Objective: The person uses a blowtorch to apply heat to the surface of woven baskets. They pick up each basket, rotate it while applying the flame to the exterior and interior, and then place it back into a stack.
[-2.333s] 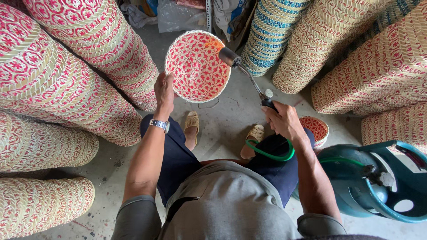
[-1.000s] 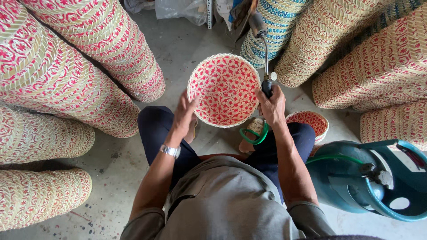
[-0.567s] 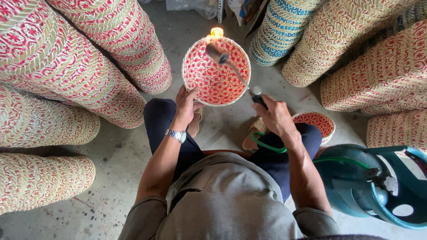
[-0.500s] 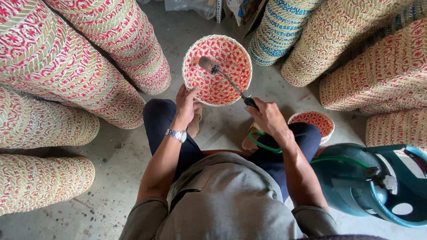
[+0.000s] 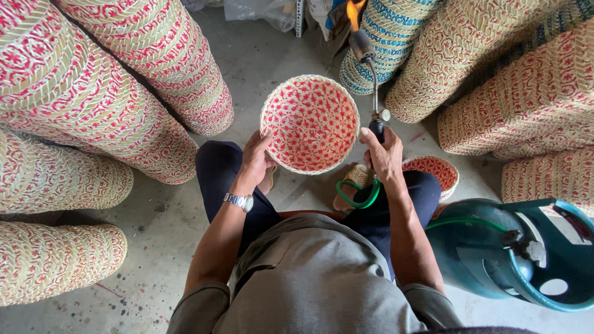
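grey concrete floor (image 5: 154, 216) fills the lower left of the frame, with stacks of woven baskets (image 5: 124, 93) crowding the left and upper right. our left hand (image 5: 257, 162) clamps the rim of a red-and-straw woven bowl (image 5: 309, 124) at centre, tilted up toward us. our right hand (image 5: 383, 154) is closed around a gas torch (image 5: 371, 80), its flame burning at top centre, beside the bowl. a green hose (image 5: 359, 195) loops below, near the teal gas cylinder (image 5: 513, 253) at lower right.

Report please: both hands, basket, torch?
Left hand holds woven basket by rim. Right hand grips lit torch, flame off basket. Nothing between.
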